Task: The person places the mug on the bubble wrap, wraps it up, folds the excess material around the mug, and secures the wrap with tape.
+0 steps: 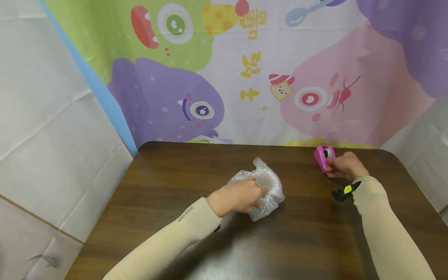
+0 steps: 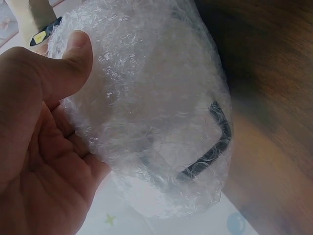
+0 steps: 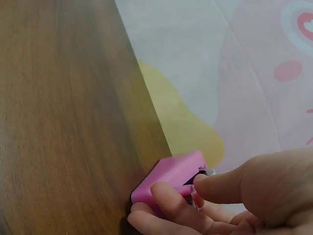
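My left hand [image 1: 239, 195] grips a bundle of clear bubble wrap [image 1: 274, 190] near the middle of the wooden table. In the left wrist view the thumb presses the near side of the wrap [image 2: 161, 73], while the other fingers are partly hidden behind it. Through the plastic show a pale body and a black, sharply bent strip [image 2: 208, 159]. Over by the back right edge, my right hand [image 1: 346, 166] holds a pink tape dispenser [image 1: 320, 157] with a small roll in it. The right wrist view has thumb and fingers pinching this dispenser [image 3: 168, 178] from both sides.
The dark wooden table [image 1: 168, 186] ends at a cloth backdrop [image 1: 245, 120] printed with cartoon monsters. Pale sheeting [image 1: 63, 116] hangs along the left side, with more [image 1: 428, 128] at the right. A black band with a yellow label [image 1: 346, 189] is on the right wrist.
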